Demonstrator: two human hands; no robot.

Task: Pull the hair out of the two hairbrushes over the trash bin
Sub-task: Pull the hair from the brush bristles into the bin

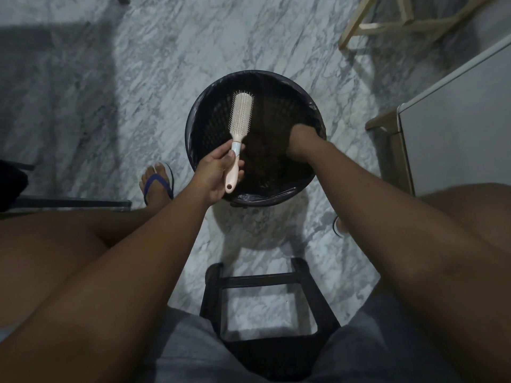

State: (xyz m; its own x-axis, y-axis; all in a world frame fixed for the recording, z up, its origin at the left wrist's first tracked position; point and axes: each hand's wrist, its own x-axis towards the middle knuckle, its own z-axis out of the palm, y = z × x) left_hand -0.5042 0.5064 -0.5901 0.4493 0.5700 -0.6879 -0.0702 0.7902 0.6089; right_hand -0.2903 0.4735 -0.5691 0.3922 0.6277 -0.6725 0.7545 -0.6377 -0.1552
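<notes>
A round black trash bin (210,89) with a dark liner stands on the marble floor in front of me. My left hand (215,172) grips the handle of a pale pink-and-white hairbrush (241,111), holding it over the bin's left half with the bristle head pointing away. My right hand (300,140) reaches down inside the bin at its right side. The fingers point into the dark interior and are hidden, so I cannot see whether they hold anything. Only one brush is in view.
A dark stool frame (265,294) stands between my knees, close below the bin. My left foot in a blue sandal (157,183) rests left of the bin. A white cabinet (456,128) is at the right, and pale wooden chair legs (387,20) at the top right.
</notes>
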